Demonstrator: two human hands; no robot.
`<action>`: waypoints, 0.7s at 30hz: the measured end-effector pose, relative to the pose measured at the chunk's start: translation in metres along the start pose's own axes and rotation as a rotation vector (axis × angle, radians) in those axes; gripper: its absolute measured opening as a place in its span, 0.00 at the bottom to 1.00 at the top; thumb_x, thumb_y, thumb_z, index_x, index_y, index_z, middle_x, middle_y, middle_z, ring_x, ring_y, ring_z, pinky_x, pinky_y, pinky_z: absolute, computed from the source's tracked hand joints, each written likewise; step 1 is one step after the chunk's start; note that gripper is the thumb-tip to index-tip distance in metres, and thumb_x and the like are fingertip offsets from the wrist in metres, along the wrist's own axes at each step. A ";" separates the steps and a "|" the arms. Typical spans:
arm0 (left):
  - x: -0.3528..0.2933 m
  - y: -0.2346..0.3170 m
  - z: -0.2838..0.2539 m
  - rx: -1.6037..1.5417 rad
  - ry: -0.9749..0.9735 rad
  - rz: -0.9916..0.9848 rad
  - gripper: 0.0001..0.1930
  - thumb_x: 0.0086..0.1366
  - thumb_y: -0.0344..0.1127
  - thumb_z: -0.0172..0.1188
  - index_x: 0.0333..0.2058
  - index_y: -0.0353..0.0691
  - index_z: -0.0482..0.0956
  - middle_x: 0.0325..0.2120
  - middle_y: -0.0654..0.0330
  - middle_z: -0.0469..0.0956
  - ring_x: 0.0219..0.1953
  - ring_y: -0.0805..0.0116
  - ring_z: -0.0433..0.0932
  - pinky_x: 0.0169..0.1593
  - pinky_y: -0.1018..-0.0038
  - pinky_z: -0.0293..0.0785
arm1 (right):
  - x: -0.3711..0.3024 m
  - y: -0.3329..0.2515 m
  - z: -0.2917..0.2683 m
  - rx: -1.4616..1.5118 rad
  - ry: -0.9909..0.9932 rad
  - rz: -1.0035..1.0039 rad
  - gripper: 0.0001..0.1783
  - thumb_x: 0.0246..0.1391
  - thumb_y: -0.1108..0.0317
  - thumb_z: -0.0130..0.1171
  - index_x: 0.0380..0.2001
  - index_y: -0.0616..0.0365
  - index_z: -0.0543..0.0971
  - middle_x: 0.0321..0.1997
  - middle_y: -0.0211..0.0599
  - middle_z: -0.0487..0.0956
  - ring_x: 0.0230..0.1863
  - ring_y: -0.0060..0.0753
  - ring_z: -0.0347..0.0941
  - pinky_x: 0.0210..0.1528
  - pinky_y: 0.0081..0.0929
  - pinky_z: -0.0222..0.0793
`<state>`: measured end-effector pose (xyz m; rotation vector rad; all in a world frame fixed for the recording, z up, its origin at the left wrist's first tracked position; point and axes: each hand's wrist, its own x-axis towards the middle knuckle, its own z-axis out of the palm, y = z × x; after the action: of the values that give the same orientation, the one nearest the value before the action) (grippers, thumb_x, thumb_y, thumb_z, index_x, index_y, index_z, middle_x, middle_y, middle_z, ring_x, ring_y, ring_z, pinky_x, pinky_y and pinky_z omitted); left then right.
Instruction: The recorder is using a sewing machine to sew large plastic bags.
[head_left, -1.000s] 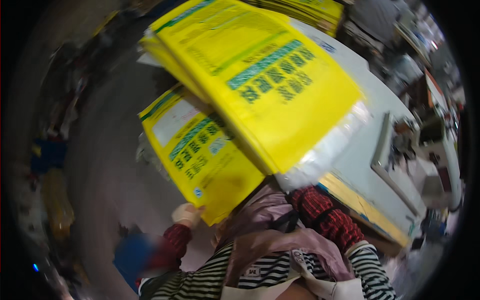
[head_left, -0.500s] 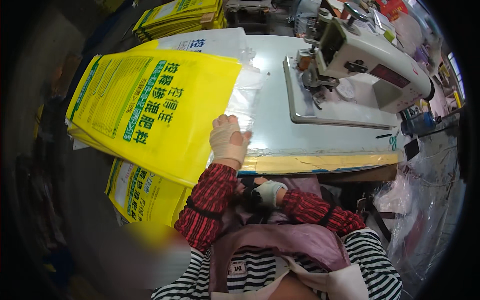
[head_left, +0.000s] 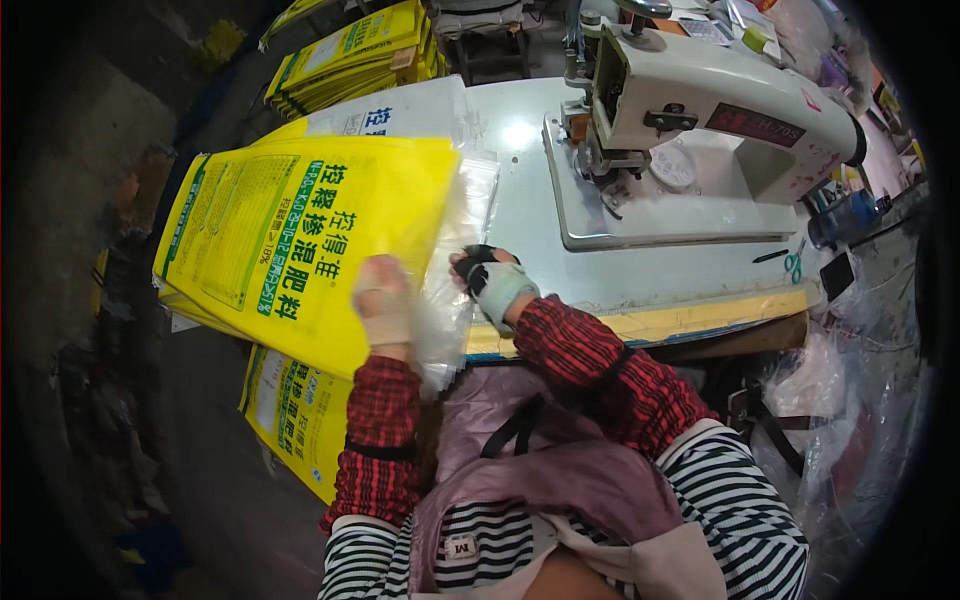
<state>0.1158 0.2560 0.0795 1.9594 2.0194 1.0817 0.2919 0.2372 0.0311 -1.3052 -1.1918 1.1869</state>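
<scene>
A stack of printed yellow bags (head_left: 400, 215) lies at the left of the white table, with clear plastic liner (head_left: 447, 285) sticking out along its right edge. My left hand (head_left: 383, 305), in a pale wrap, is over the top bag near that edge; motion blur smears its fingers. My right hand (head_left: 495, 283), wearing a pale and black half-finger glove, is at the liner's right border with its fingers curled in. Whatever lies between those fingers is hidden. A white sewing machine (head_left: 690, 115) stands to the right of both hands.
More yellow bags (head_left: 300, 405) hang or lie below the table's left side, and another yellow stack (head_left: 350, 50) sits behind. Green-handled scissors (head_left: 793, 265), a flat black object (head_left: 837, 275) and a blue bottle (head_left: 850, 218) are at the right. Yellow tape (head_left: 650, 322) lines the front edge.
My right hand has come up from my lap to the liner's edge. My left hand has moved left from the liner onto the yellow bag. The whole view has shifted a little.
</scene>
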 end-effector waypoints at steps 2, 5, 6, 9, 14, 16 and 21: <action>0.024 0.000 -0.028 -0.246 0.053 -0.137 0.11 0.64 0.40 0.55 0.30 0.38 0.77 0.21 0.59 0.74 0.26 0.63 0.75 0.27 0.67 0.68 | -0.007 0.002 -0.008 -0.176 0.003 0.112 0.11 0.59 0.65 0.52 0.38 0.60 0.78 0.30 0.34 0.79 0.31 0.23 0.74 0.34 0.19 0.70; 0.044 0.006 -0.065 -0.939 0.244 -0.609 0.12 0.66 0.43 0.54 0.28 0.41 0.73 0.20 0.66 0.72 0.23 0.71 0.71 0.20 0.74 0.65 | -0.034 -0.016 -0.027 0.248 0.023 0.379 0.13 0.55 0.67 0.56 0.40 0.64 0.76 0.28 0.37 0.76 0.33 0.32 0.74 0.39 0.26 0.70; 0.040 0.012 -0.071 -0.996 0.179 -0.567 0.12 0.66 0.43 0.54 0.28 0.41 0.73 0.20 0.66 0.72 0.23 0.71 0.71 0.20 0.74 0.65 | -0.041 -0.027 -0.030 0.232 -0.007 0.299 0.13 0.55 0.67 0.56 0.40 0.64 0.76 0.28 0.37 0.76 0.33 0.32 0.74 0.39 0.26 0.70; 0.008 0.037 -0.072 -0.725 -0.029 -0.381 0.14 0.65 0.44 0.56 0.30 0.40 0.72 0.21 0.65 0.71 0.22 0.73 0.69 0.23 0.77 0.65 | -0.065 -0.059 -0.033 -0.499 0.384 -0.586 0.16 0.48 0.74 0.56 0.43 0.65 0.74 0.43 0.49 0.74 0.46 0.52 0.70 0.50 0.38 0.66; -0.042 0.071 -0.093 -0.454 -0.063 0.011 0.10 0.60 0.35 0.60 0.30 0.36 0.71 0.21 0.65 0.68 0.23 0.76 0.65 0.28 0.78 0.65 | -0.074 -0.071 0.026 -0.761 -0.113 -0.888 0.12 0.41 0.68 0.53 0.33 0.55 0.78 0.36 0.45 0.76 0.40 0.48 0.72 0.41 0.39 0.66; -0.065 0.073 -0.115 -0.168 -0.099 0.184 0.14 0.55 0.37 0.66 0.32 0.35 0.72 0.21 0.57 0.71 0.23 0.68 0.71 0.28 0.74 0.68 | -0.059 -0.061 0.030 -0.862 -0.559 -0.485 0.12 0.49 0.60 0.50 0.33 0.49 0.79 0.39 0.43 0.77 0.41 0.40 0.73 0.44 0.38 0.67; -0.095 0.042 -0.163 -0.020 0.009 0.189 0.05 0.60 0.31 0.59 0.31 0.36 0.76 0.21 0.53 0.74 0.21 0.59 0.74 0.28 0.69 0.70 | 0.005 -0.033 -0.031 -1.201 -0.419 -0.120 0.16 0.57 0.57 0.44 0.39 0.52 0.77 0.50 0.43 0.76 0.49 0.43 0.74 0.48 0.35 0.70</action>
<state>0.0747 0.1001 0.1867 2.1746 1.8497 1.1451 0.3216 0.2430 0.0660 -1.7972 -2.4541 0.6037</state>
